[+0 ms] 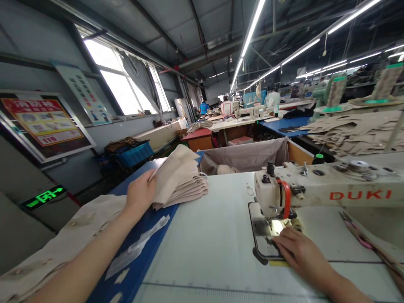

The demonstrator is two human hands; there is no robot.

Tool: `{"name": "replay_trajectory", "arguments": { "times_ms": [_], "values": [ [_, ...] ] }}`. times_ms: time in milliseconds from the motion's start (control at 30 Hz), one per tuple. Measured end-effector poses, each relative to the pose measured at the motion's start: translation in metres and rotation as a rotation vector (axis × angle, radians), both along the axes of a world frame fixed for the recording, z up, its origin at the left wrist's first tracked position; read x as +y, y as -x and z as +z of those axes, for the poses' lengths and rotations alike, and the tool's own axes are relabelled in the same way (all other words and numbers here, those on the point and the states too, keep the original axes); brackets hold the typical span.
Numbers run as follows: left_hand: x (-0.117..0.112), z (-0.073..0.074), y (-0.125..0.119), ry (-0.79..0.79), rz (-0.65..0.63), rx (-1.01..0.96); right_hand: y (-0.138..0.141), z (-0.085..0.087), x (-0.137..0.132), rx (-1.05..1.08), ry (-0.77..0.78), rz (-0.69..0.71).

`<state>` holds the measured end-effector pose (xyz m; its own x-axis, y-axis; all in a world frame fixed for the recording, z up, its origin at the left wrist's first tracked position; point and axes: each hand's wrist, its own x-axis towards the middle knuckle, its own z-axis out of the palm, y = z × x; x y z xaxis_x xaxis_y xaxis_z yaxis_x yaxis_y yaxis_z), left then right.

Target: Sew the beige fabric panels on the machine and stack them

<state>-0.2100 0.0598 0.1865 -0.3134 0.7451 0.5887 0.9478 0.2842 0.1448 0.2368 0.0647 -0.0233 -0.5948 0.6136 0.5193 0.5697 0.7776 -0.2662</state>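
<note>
My left hand point(142, 190) is closed on the edge of a beige fabric piece point(176, 168), lifted and tilted over a stack of like pieces point(189, 192) at the table's left edge. My right hand point(295, 248) lies low at the sewing machine point(318, 187), beside the lit needle area. Its fingers are pressed together near the metal needle plate point(260, 227); whatever they pinch, if anything, is hidden. An orange-red guard point(285, 198) stands at the machine head just above that hand.
Scissors point(356, 233) lie on the machine bed at right. More beige fabric point(78, 227) and a white strip point(139, 246) rest on the blue surface at left. Behind the table stands a cloth-lined bin point(246, 155). A person in blue point(204, 107) is far back.
</note>
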Motion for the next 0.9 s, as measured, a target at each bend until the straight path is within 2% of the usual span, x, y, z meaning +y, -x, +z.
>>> {"name": "replay_trajectory", "arguments": {
  "times_ms": [33,100,167,233,300,367,467,600,767,900],
  "values": [
    [0.02,0.008,0.005,0.015,0.005,0.039,0.0,-0.001,0.0,-0.005,0.008,-0.007],
    [0.053,0.007,0.011,0.089,0.017,0.071,0.0,-0.003,0.0,-0.019,0.018,-0.027],
    [0.074,-0.014,0.015,0.162,0.033,0.052,0.001,-0.004,0.0,-0.037,0.022,-0.047],
    [0.083,-0.042,0.018,0.22,0.05,0.016,0.001,-0.006,0.001,-0.052,0.017,-0.056],
    [0.083,-0.069,0.021,0.261,0.066,-0.01,0.001,-0.007,0.002,-0.056,-0.002,-0.047],
    [0.075,-0.087,0.024,0.275,0.076,-0.015,0.001,-0.006,0.003,-0.044,-0.039,-0.023],
    [0.055,-0.093,0.032,0.276,0.076,0.003,-0.003,-0.004,0.005,0.007,-0.131,0.015],
    [0.01,-0.077,0.059,0.281,0.1,0.021,-0.007,-0.002,0.009,0.074,-0.261,0.046],
    [-0.083,-0.045,0.114,0.255,0.3,-0.02,-0.009,-0.008,0.012,0.083,-0.249,0.059],
    [-0.151,-0.035,0.145,0.221,0.395,-0.076,-0.014,-0.016,0.016,0.071,-0.254,0.05]
  ]
}}
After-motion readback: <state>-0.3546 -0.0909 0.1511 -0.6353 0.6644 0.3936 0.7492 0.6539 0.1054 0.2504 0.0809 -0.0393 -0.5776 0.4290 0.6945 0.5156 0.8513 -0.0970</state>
